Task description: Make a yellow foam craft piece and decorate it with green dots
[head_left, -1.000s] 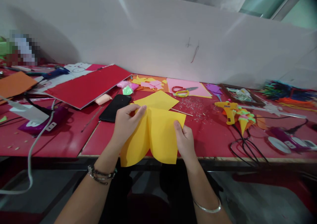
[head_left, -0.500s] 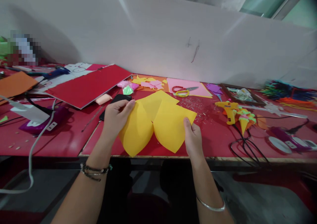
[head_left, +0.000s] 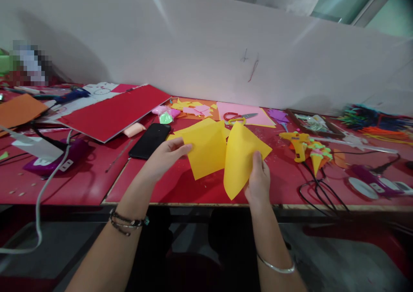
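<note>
In my left hand point(head_left: 171, 152) a flat yellow paper piece point(head_left: 206, 150) is pinched between thumb and fingers at its left edge. My right hand point(head_left: 259, 176) grips a second yellow paper piece point(head_left: 240, 161), which curls inward and comes to a point at its lower end. The two pieces hang side by side above the table, apart toward the bottom. Behind them, more yellow paper shows in part, mostly covered. A black phone point(head_left: 150, 140) lies on the table just behind my left hand.
On the red table point(head_left: 190, 191) lie scissors point(head_left: 240, 117) on pink paper, a yellow glue gun point(head_left: 297, 145) with a looped black cord, a red board point(head_left: 119, 111) and paper scraps point(head_left: 193, 107). Purple power strips point(head_left: 60, 156) with cords lie at the left and right.
My left hand has shifted right, uncovering the phone, and its paper now lies flatter. My right hand has moved slightly right, its paper curling more. The two pieces have separated.
</note>
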`<state>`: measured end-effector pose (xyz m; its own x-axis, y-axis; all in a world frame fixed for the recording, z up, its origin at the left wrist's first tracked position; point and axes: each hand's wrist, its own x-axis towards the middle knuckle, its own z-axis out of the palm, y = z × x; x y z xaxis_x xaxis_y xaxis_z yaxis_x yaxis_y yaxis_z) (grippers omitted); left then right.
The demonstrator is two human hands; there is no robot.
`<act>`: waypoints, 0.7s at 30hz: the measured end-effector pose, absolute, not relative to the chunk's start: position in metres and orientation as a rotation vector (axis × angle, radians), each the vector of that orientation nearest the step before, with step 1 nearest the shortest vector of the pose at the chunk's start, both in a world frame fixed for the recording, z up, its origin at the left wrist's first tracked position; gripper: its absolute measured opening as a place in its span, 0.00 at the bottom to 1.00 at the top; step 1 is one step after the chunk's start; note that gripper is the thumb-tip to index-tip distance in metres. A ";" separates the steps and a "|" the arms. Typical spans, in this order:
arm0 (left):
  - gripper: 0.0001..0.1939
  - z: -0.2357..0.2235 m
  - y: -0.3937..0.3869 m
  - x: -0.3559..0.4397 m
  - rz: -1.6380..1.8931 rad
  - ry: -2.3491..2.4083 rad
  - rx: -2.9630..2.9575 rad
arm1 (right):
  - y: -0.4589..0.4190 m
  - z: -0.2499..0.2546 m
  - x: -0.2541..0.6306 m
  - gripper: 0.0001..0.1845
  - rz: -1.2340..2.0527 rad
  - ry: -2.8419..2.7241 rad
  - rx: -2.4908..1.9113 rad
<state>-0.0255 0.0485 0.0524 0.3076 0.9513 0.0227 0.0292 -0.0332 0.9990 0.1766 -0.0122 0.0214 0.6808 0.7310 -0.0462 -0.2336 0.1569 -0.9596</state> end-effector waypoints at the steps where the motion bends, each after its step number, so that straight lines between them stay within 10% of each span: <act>1: 0.13 0.051 0.048 -0.022 0.997 0.995 1.391 | -0.012 0.022 0.176 0.26 0.756 -0.482 -1.224; 21: 0.16 0.055 0.044 -0.024 1.541 1.354 1.407 | -0.017 0.024 0.170 0.16 0.649 -0.857 -1.333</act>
